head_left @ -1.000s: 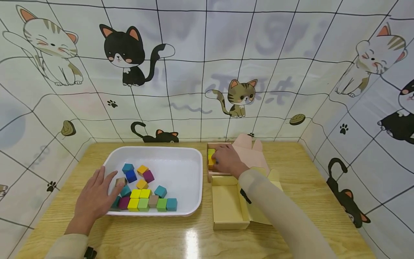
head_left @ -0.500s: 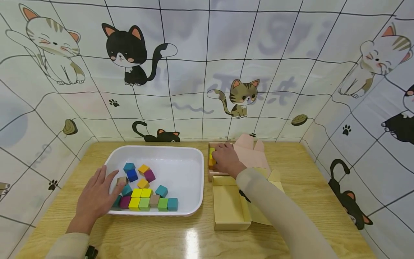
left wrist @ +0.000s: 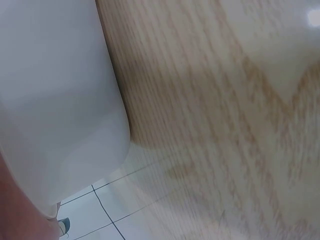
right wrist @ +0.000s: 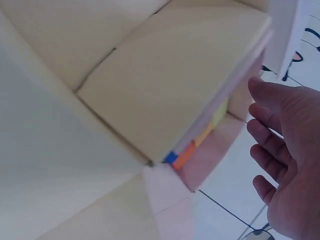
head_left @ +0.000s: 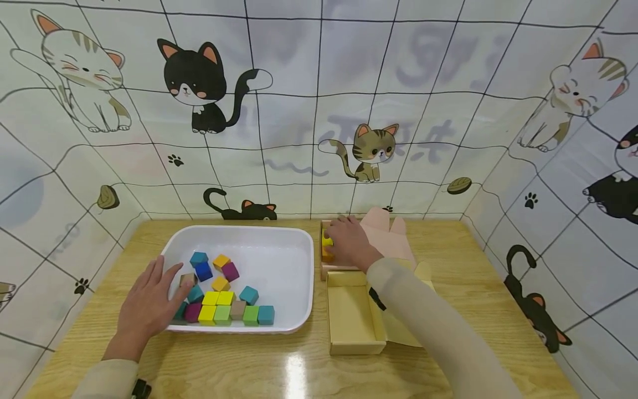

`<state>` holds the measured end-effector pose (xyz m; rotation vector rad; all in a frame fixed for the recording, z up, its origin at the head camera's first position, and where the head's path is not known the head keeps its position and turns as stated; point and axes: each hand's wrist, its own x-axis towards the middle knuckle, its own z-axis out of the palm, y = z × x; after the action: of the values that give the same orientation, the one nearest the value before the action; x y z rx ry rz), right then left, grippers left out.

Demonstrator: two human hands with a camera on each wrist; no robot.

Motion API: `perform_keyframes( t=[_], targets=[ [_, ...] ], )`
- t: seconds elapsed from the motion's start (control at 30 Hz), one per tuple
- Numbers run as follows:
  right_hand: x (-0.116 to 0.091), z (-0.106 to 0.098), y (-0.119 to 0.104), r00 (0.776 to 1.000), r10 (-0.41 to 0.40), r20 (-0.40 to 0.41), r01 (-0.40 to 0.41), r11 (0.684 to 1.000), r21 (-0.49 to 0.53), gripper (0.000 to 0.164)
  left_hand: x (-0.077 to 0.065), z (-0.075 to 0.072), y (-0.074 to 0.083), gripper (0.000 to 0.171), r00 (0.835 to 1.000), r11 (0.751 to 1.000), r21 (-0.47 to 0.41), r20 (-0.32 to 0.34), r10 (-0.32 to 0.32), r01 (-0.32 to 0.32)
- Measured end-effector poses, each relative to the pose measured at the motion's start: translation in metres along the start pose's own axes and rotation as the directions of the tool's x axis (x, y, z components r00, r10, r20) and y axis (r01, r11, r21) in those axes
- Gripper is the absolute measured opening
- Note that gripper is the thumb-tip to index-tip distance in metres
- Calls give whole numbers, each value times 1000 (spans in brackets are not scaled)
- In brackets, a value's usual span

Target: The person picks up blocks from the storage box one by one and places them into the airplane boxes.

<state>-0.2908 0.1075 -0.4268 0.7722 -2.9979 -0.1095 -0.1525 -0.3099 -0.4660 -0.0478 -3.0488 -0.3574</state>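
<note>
My left hand rests on the left rim of a white plastic tray, fingers extended over its edge. Inside the tray lie several coloured cubes, among them yellow, purple and blue ones. At the back, my right hand reaches over a small pink cardboard box. Yellow and orange cubes show beside its fingertips. In the right wrist view the right hand has loosely bent fingers with nothing between them, near the pink box and its row of cubes.
A pale yellow cardboard box stands in front of the pink one, its lid folded out to the right under my right forearm. The pink lid also lies open. Cat-patterned cloth walls enclose the wooden table.
My right hand has shifted slightly toward the far end of the pink box and its fingers have lifted, showing more of the cubes. The left hand stays on the tray rim.
</note>
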Motion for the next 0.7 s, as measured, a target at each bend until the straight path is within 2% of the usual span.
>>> perform_keyframes(
  t=[0.13, 0.23, 0.43, 0.7],
  targets=[
    [-2, -16, -7, 995, -33, -89, 39, 998, 58, 25, 0, 1, -1, 72, 1000, 1000, -1, -8, 5, -5],
    [-4, -27, -20, 992, -70, -103, 78, 994, 78, 27, 0, 1, -2, 73, 1000, 1000, -2, -8, 6, -6],
    [-14, -32, -58, 977, -205, -58, 209, 973, 96, 34, 0, 2, -2, 74, 1000, 1000, 11, -6, -3, 3],
    [-29, -25, -101, 927, -371, 48, 366, 927, 84, 38, -1, 0, -1, 74, 1000, 1000, 10, -3, 5, -5]
  ],
)
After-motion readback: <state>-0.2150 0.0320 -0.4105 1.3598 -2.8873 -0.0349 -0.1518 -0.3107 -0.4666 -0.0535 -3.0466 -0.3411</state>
